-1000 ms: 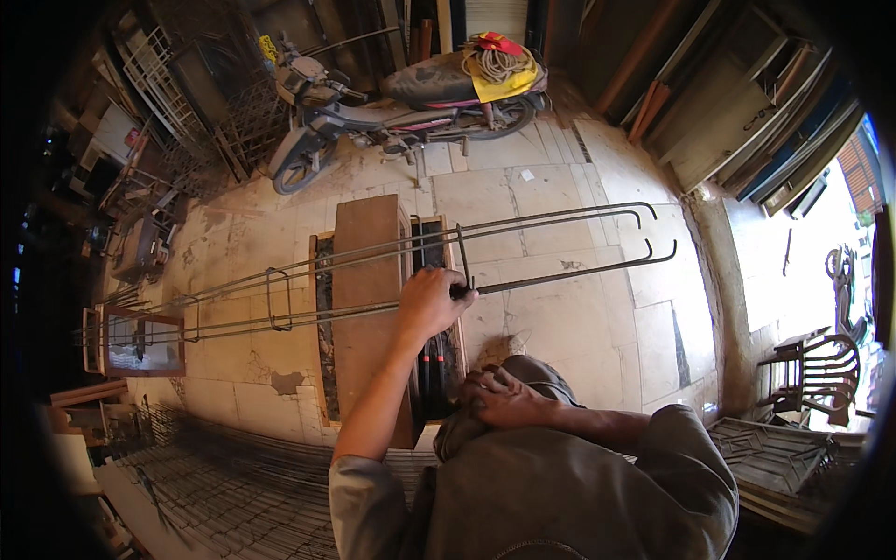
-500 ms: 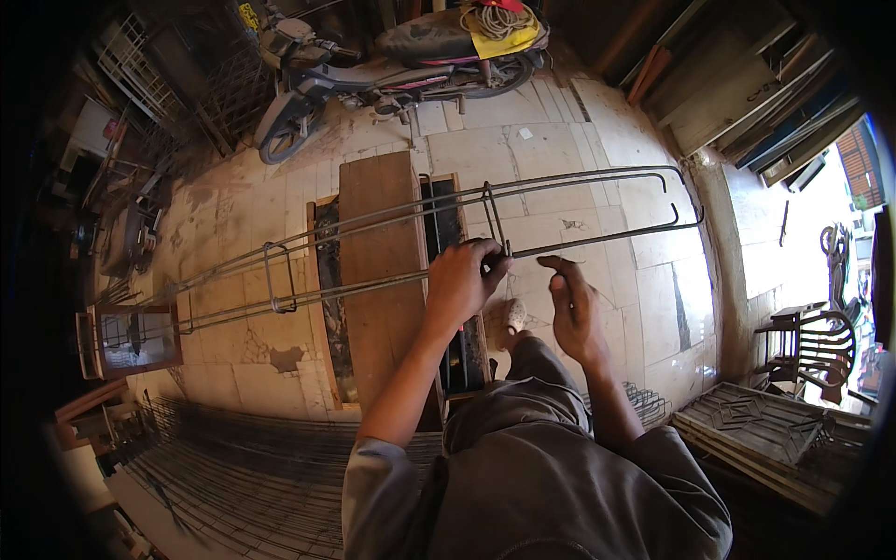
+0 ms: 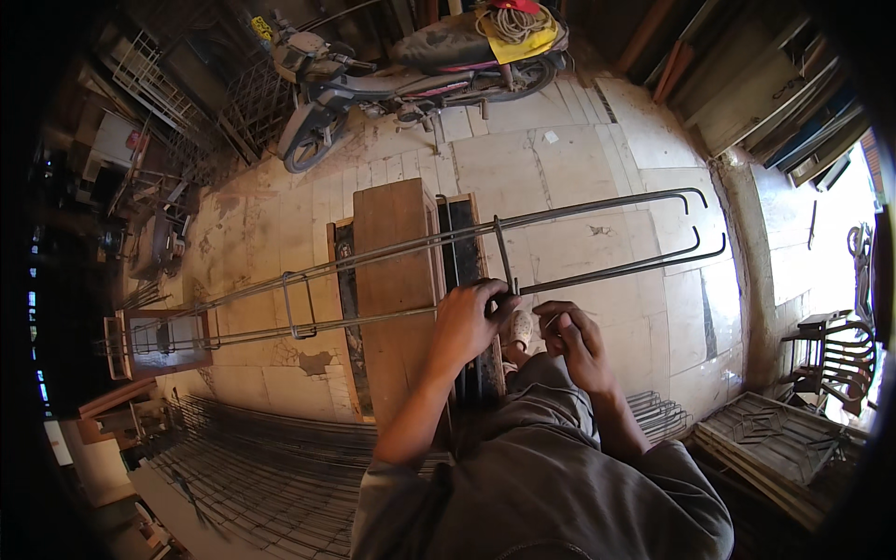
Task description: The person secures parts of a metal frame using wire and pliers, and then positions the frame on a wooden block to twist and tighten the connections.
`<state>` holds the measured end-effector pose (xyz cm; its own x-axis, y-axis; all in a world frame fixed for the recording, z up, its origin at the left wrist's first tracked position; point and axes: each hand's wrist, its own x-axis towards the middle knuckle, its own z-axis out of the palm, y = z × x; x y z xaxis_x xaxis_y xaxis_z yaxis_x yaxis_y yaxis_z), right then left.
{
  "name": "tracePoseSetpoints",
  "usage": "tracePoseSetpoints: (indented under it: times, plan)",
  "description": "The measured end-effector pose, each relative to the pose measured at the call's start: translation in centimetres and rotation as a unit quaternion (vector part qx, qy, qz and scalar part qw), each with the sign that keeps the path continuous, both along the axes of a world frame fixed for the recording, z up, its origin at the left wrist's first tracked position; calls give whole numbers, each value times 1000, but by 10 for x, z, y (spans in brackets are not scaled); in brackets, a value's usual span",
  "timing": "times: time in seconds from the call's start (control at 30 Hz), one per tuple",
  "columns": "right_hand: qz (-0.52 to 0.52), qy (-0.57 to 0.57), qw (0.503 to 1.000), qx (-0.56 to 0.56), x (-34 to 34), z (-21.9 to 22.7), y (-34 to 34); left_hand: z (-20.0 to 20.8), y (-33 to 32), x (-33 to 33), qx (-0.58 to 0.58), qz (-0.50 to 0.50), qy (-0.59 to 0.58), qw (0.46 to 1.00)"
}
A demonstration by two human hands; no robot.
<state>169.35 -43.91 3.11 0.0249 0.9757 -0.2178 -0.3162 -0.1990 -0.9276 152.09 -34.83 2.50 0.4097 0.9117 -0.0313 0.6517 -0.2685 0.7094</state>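
So from the head view, the left hand [image 3: 471, 322] is clenched round the near bar of the rebar cage [image 3: 448, 245] right where a stirrup [image 3: 505, 254] crosses, cage lying across the wooden bench [image 3: 394, 280]; right hand [image 3: 571, 338] sits just beside it, fingers pinched on what looks like thin tie wire, too small to be sure; I'd keep that joint pinned square and the wire snug.
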Motion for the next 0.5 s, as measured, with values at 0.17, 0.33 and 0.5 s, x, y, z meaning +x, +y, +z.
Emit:
tracePoseSetpoints:
  times: [0.17,0.33,0.5]
  plan:
    - [38,-81,996,7,5,-21,-7,2,0,2,-23,2,-7,1000]
    - [166,-67,983,33,5,-21,-4,-2,-3,0,-47,6,-18,999]
    - [191,-229,952,65,-6,-3,14,-5,-3,1,-17,19,-18,1000]
